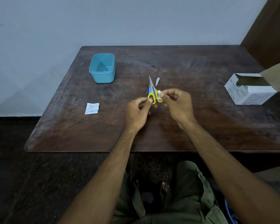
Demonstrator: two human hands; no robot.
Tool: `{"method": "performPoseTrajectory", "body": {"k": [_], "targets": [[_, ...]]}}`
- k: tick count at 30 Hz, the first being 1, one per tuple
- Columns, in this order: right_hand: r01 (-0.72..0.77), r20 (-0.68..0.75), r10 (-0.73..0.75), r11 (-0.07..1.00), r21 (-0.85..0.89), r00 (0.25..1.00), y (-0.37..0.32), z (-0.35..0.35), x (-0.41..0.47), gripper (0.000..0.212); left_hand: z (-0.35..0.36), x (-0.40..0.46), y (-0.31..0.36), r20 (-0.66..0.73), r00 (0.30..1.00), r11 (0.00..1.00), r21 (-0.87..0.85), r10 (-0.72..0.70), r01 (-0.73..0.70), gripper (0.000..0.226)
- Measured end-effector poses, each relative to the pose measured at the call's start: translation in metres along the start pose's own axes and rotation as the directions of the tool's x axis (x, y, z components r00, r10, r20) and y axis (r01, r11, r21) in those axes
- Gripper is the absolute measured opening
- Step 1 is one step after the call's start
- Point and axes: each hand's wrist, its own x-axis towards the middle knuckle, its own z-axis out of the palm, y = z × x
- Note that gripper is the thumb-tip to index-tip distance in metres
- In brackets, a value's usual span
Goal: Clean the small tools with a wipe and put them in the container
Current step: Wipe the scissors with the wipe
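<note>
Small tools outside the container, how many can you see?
3: scissors held in both hands, nail clipper just beyond on the table, thin tool left of the blades. Hands may hide more.

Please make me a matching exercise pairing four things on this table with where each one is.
Things:
1. scissors
2. blue container
3. torn wipe packet
4. white box

Places:
A. far left part of the table
B. right edge of the table
C. held between both hands
D. flat on the table, left of the left hand

Pairs: 1-C, 2-A, 3-D, 4-B
</note>
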Motion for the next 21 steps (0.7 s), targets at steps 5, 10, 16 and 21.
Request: {"method": "performPoseTrajectory", "body": {"k": [5, 10, 16, 21], "targets": [[-0.051, 0.119, 0.052, 0.999, -0.01, 0.992, -0.005, -0.016, 0.007, 0.011, -0.006, 0.01, 0.005, -0.007, 0.996, 0.994, -0.059, -0.087, 0.086, 0.021], [-0.039, 0.22, 0.048, 0.998, -0.046, 0.974, -0.012, -0.015, 0.007, 0.01, -0.014, 0.017, 0.012, 0.027, 0.992, 0.967, -0.223, -0.12, 0.123, 0.007], [-0.028, 0.214, 0.04, 0.998, -0.059, 0.976, -0.013, -0.022, 0.003, 0.003, -0.007, 0.01, 0.015, 0.114, 0.976, 0.949, -0.237, -0.187, 0.209, 0.006], [0.071, 0.131, -0.048, 0.981, -0.179, 0.99, -0.015, -0.023, 0.011, 0.006, -0.011, 0.008, 0.012, 0.13, 0.982, 0.982, -0.113, -0.138, 0.153, 0.01]]}}
